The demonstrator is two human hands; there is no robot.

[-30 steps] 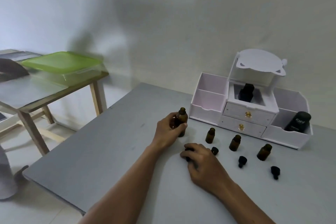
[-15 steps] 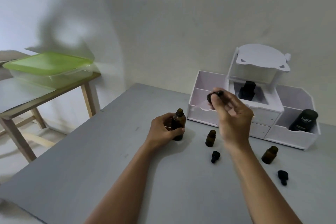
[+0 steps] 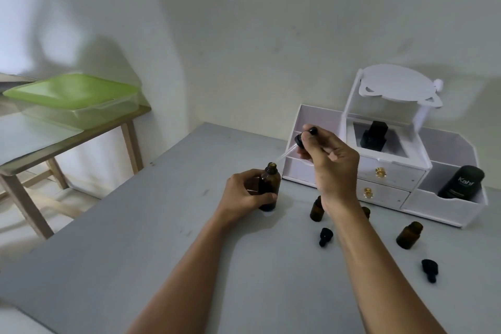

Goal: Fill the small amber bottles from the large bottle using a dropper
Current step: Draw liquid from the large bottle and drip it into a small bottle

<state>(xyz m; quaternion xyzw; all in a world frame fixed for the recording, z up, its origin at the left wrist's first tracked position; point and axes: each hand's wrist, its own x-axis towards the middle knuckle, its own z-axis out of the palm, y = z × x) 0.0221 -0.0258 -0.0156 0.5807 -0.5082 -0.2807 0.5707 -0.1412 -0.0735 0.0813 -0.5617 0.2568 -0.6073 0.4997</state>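
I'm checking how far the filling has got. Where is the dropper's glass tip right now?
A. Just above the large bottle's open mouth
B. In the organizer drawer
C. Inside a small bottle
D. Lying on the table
A: the right hand holds the dropper angled down, its tip just above the open neck of the large bottle, which the left hand steadies.

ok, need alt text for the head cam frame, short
A person's right hand holds a dropper angled toward the open mouth of a large amber bottle, which the left hand steadies on a grey table. Small amber bottles and black caps sit nearby, before a white organizer.
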